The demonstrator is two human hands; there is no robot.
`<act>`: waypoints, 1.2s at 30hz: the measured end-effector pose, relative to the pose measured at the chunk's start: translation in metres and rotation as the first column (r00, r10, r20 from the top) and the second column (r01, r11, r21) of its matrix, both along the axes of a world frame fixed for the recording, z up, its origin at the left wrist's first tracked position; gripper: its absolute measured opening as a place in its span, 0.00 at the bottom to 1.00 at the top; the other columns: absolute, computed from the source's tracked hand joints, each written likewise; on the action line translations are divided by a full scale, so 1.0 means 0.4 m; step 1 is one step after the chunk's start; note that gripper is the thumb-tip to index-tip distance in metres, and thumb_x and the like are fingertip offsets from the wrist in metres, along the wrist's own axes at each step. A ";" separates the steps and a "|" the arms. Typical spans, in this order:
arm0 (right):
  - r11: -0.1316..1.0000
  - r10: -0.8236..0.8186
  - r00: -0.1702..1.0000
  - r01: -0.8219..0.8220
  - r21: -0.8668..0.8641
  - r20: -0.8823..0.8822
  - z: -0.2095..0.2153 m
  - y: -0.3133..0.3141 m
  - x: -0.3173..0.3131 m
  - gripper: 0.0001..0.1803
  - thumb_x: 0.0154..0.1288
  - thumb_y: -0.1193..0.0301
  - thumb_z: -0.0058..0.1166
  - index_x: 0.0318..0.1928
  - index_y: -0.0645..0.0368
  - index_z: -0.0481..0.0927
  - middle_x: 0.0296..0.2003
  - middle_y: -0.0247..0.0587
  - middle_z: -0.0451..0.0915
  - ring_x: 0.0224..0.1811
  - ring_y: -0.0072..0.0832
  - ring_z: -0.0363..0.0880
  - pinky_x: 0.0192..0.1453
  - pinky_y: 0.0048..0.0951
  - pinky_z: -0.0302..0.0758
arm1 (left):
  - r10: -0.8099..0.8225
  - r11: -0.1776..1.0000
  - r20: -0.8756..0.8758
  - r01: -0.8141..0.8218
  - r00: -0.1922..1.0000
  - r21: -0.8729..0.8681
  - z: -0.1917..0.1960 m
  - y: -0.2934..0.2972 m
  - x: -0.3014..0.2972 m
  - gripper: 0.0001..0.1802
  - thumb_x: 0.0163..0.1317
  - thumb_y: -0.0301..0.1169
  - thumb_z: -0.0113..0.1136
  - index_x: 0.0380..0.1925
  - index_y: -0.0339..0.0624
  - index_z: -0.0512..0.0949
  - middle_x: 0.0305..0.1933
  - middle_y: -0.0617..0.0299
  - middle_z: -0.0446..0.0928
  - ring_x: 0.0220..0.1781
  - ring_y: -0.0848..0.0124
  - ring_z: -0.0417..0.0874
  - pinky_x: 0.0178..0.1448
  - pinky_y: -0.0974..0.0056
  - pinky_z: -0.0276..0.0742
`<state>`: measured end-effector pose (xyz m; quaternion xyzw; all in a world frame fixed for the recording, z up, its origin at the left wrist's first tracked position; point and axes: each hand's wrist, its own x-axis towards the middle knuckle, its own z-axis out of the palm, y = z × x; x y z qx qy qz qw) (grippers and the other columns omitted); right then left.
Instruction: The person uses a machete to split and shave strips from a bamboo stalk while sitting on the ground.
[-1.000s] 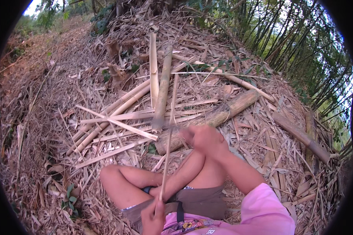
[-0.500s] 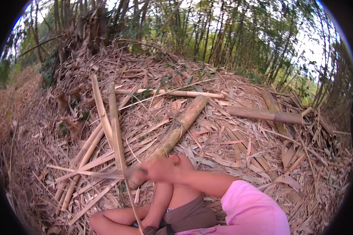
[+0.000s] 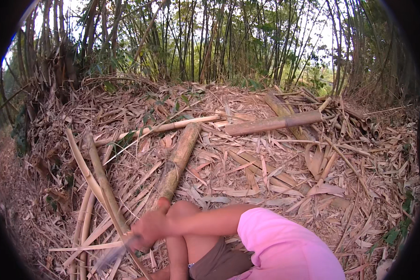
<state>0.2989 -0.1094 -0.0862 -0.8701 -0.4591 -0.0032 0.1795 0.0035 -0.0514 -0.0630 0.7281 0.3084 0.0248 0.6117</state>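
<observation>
My right hand (image 3: 147,228) is closed around the handle of a large knife (image 3: 112,258), and a reddish handle end shows above the fist. Its blade is smeared by motion and points down to the lower left. Beside the blade, a long bamboo strip (image 3: 136,264) runs down towards the lower edge. A pale split length (image 3: 85,170) and a browner bamboo length (image 3: 102,179) rise from there, leaning up to the left. Whether the blade touches the bamboo is unclear. My left hand is not visible. My bare raised knee (image 3: 184,212) is beside my right forearm.
A thick bamboo log (image 3: 175,165) slants away from my knee. Another bamboo pole (image 3: 275,122) lies across a mossy piece (image 3: 284,109) at the right, near a pile of cut stalks (image 3: 350,119). Dry leaves and strips cover the ground; standing bamboo (image 3: 210,46) rises behind.
The view has swung, shifting the scene left. My right hand with the knife has moved down and left, and the blade has tilted from nearly level to pointing down.
</observation>
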 end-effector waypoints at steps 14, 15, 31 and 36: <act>0.977 -0.211 0.966 0.214 0.010 -0.149 -0.006 -0.071 0.112 0.38 0.62 0.29 0.41 0.34 0.53 0.81 0.26 0.47 0.83 0.29 0.48 0.84 0.36 0.51 0.79 | -0.008 1.000 -0.001 0.008 1.000 -0.003 0.001 -0.006 0.010 0.21 0.75 0.38 0.50 0.57 0.35 0.78 0.19 0.72 0.65 0.21 0.81 0.63 0.25 0.71 0.60; 0.973 -0.232 0.960 0.232 -0.019 -0.158 0.004 -0.084 0.108 0.38 0.61 0.29 0.42 0.35 0.52 0.82 0.26 0.46 0.83 0.29 0.48 0.84 0.37 0.50 0.79 | -0.002 1.000 0.003 0.002 1.000 -0.003 0.001 -0.009 0.007 0.21 0.75 0.38 0.50 0.57 0.35 0.78 0.19 0.72 0.65 0.21 0.81 0.63 0.25 0.71 0.59; 0.955 0.215 0.971 -0.232 0.182 0.108 -0.019 -0.004 -0.019 0.37 0.58 0.30 0.49 0.21 0.55 0.75 0.18 0.42 0.78 0.21 0.42 0.82 0.25 0.44 0.77 | 0.191 0.981 0.006 -0.191 0.981 0.026 -0.008 -0.017 -0.134 0.20 0.75 0.37 0.51 0.59 0.38 0.78 0.18 0.76 0.63 0.20 0.83 0.62 0.25 0.74 0.57; 0.934 0.278 0.934 -0.317 0.164 0.223 -0.053 0.010 0.002 0.38 0.57 0.28 0.48 0.23 0.54 0.77 0.18 0.39 0.78 0.21 0.40 0.82 0.27 0.45 0.77 | 0.226 0.974 -0.096 -0.224 0.969 0.024 0.004 -0.018 -0.167 0.18 0.75 0.38 0.51 0.53 0.38 0.81 0.18 0.76 0.62 0.21 0.84 0.62 0.25 0.74 0.56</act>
